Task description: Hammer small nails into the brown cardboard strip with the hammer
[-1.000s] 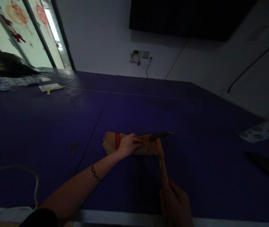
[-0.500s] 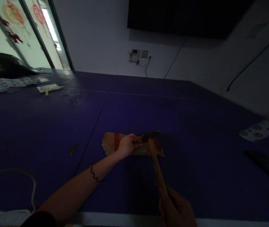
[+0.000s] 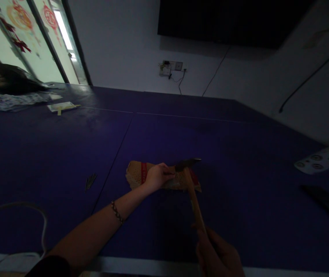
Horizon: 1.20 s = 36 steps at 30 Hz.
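Our right hand (image 3: 219, 252) is closed around the handle of the hammer (image 3: 193, 198). Compared with one second ago, the hammer's head is more to the left, nearer to our left hand (image 3: 155, 177), which stays on the brown piece (image 3: 135, 174) upon the table (image 3: 225, 138). What its fingers pinch, we cannot tell. Work seems now closer to these fingertips.

I see a hammer (image 3: 193, 196) with a pale wooden handle and a dark metal head, the handle slanting from the head down toward the near edge of the purple tabletop (image 3: 225, 142). Its head sits over the right half of a tan, dotted, rough-edged piece (image 3: 136, 174), though I can't tell whether they touch. That piece lies flat, crosswise to me, with red bands near both ends.
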Each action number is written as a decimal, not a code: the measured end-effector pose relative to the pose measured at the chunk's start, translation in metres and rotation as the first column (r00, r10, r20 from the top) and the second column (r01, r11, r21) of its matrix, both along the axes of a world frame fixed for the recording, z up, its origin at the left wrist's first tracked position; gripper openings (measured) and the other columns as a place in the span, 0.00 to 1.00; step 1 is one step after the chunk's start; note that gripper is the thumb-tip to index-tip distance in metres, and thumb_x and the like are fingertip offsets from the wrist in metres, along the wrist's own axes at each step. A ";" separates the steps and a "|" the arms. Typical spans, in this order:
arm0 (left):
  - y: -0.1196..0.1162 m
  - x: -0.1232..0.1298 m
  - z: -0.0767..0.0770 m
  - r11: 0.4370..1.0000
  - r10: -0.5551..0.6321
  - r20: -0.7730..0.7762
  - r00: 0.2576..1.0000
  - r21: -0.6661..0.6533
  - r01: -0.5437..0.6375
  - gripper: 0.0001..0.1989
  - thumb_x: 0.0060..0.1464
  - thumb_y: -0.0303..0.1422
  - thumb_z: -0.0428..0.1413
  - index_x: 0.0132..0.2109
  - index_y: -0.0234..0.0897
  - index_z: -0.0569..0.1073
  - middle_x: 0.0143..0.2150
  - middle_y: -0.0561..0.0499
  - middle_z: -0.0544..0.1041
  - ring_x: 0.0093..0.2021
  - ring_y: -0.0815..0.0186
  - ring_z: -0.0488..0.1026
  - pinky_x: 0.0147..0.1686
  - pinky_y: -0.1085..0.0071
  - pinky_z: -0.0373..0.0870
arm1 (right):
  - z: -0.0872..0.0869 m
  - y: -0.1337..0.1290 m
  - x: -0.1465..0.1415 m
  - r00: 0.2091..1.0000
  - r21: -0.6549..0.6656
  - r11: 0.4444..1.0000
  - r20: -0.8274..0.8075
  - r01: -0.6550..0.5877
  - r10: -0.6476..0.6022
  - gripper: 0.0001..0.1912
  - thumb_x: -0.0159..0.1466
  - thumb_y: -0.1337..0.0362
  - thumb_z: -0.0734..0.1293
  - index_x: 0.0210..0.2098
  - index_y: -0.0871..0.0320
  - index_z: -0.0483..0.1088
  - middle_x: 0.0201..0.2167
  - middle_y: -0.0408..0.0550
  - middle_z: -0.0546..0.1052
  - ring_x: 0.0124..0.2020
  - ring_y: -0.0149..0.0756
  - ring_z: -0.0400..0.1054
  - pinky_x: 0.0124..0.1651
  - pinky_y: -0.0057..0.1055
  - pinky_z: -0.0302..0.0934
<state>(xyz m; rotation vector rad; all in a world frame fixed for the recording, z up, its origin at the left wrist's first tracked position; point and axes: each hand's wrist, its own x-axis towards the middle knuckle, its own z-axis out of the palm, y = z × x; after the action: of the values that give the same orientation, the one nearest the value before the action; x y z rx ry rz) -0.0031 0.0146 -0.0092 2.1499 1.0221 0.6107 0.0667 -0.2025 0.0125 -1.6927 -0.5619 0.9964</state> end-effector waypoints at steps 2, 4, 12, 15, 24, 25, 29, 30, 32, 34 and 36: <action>0.000 0.000 0.000 1.000 -0.007 -0.010 1.000 0.009 0.007 0.07 0.48 0.35 0.56 0.32 0.39 0.77 0.34 0.54 0.74 0.33 0.70 0.71 0.32 0.77 0.64 | 0.000 0.002 0.002 0.996 0.041 0.998 -0.076 0.043 -0.039 0.27 0.50 0.44 0.65 0.37 0.61 0.68 0.09 0.33 0.57 0.09 0.20 0.48 0.09 0.16 0.42; 0.000 -0.001 0.001 1.000 -0.018 -0.022 1.000 0.019 0.018 0.07 0.46 0.35 0.57 0.33 0.40 0.77 0.35 0.54 0.74 0.34 0.69 0.71 0.33 0.77 0.64 | -0.003 0.006 0.007 0.988 0.086 0.993 -0.143 0.075 -0.062 0.26 0.49 0.45 0.66 0.37 0.60 0.67 0.10 0.32 0.58 0.09 0.19 0.48 0.08 0.15 0.44; -0.002 -0.007 0.009 0.993 -0.069 -0.087 0.994 0.089 0.076 0.17 0.45 0.32 0.58 0.46 0.39 0.71 0.37 0.52 0.75 0.37 0.67 0.71 0.36 0.75 0.64 | -0.025 0.022 0.027 0.953 0.176 0.984 -0.301 0.038 0.017 0.26 0.45 0.45 0.69 0.33 0.59 0.64 0.09 0.32 0.61 0.05 0.21 0.51 0.05 0.16 0.47; -0.001 -0.009 0.012 0.987 -0.081 -0.128 0.988 0.124 0.097 0.20 0.44 0.33 0.59 0.47 0.37 0.69 0.38 0.52 0.76 0.37 0.64 0.71 0.38 0.72 0.64 | -0.026 0.023 0.027 0.950 0.220 0.975 -0.310 0.028 0.043 0.24 0.48 0.45 0.68 0.31 0.59 0.63 0.09 0.32 0.62 0.04 0.21 0.53 0.05 0.16 0.47; -0.007 -0.011 0.018 0.967 -0.066 -0.228 0.972 0.224 0.118 0.14 0.46 0.34 0.58 0.42 0.36 0.70 0.36 0.48 0.75 0.39 0.60 0.70 0.40 0.67 0.63 | -0.030 0.028 0.027 0.954 0.244 0.970 -0.287 -0.012 0.084 0.25 0.48 0.43 0.66 0.30 0.58 0.60 0.09 0.31 0.62 0.03 0.22 0.54 0.04 0.16 0.47; -0.008 -0.011 0.017 0.966 -0.063 -0.228 0.972 0.229 0.116 0.14 0.46 0.33 0.58 0.43 0.35 0.70 0.37 0.48 0.75 0.39 0.60 0.70 0.39 0.68 0.63 | -0.030 0.028 0.026 0.957 0.242 0.970 -0.278 -0.014 0.083 0.25 0.48 0.43 0.66 0.29 0.58 0.59 0.09 0.31 0.61 0.03 0.22 0.53 0.04 0.16 0.47; -0.009 -0.017 0.025 0.964 -0.050 -0.211 0.976 0.245 0.102 0.21 0.45 0.34 0.59 0.47 0.35 0.67 0.39 0.49 0.75 0.39 0.63 0.70 0.39 0.70 0.64 | -0.028 0.029 0.023 0.967 0.234 0.971 -0.236 -0.039 0.095 0.25 0.48 0.42 0.65 0.29 0.58 0.59 0.09 0.31 0.61 0.04 0.21 0.53 0.04 0.16 0.47; -0.008 -0.020 0.030 0.962 -0.048 -0.200 0.979 0.256 0.099 0.22 0.44 0.35 0.59 0.48 0.36 0.67 0.39 0.50 0.75 0.39 0.63 0.69 0.40 0.70 0.64 | -0.027 0.029 0.023 0.970 0.231 0.972 -0.222 -0.043 0.095 0.26 0.48 0.42 0.65 0.29 0.58 0.59 0.09 0.31 0.61 0.04 0.21 0.53 0.04 0.16 0.47; -0.007 -0.031 0.043 0.953 -0.045 -0.162 0.986 0.289 0.091 0.20 0.44 0.35 0.60 0.46 0.37 0.69 0.38 0.51 0.76 0.40 0.63 0.69 0.41 0.70 0.63 | -0.026 0.028 0.022 0.977 0.219 0.975 -0.196 -0.039 0.084 0.26 0.47 0.41 0.65 0.29 0.58 0.59 0.09 0.30 0.61 0.04 0.21 0.52 0.04 0.17 0.47; -0.008 -0.048 0.057 0.941 -0.027 -0.117 0.993 0.332 0.065 0.15 0.45 0.34 0.58 0.43 0.38 0.71 0.37 0.51 0.76 0.39 0.64 0.69 0.40 0.71 0.64 | -0.026 0.028 0.022 0.981 0.210 0.977 -0.179 -0.037 0.076 0.26 0.48 0.41 0.64 0.29 0.58 0.59 0.09 0.30 0.60 0.04 0.21 0.52 0.04 0.17 0.46; -0.011 -0.072 0.067 0.930 0.026 -0.119 0.993 0.366 0.020 0.08 0.48 0.34 0.55 0.37 0.37 0.73 0.33 0.51 0.76 0.36 0.65 0.69 0.36 0.71 0.64 | -0.027 0.028 0.024 0.978 0.216 0.975 -0.184 -0.059 0.100 0.26 0.48 0.41 0.64 0.29 0.59 0.60 0.09 0.31 0.60 0.04 0.21 0.52 0.04 0.17 0.46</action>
<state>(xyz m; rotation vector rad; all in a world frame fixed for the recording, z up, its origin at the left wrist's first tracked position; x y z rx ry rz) -0.0751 0.0034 0.0577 2.5396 1.0398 0.7266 0.0907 -0.1745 -0.0148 -1.3786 -0.5879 1.1056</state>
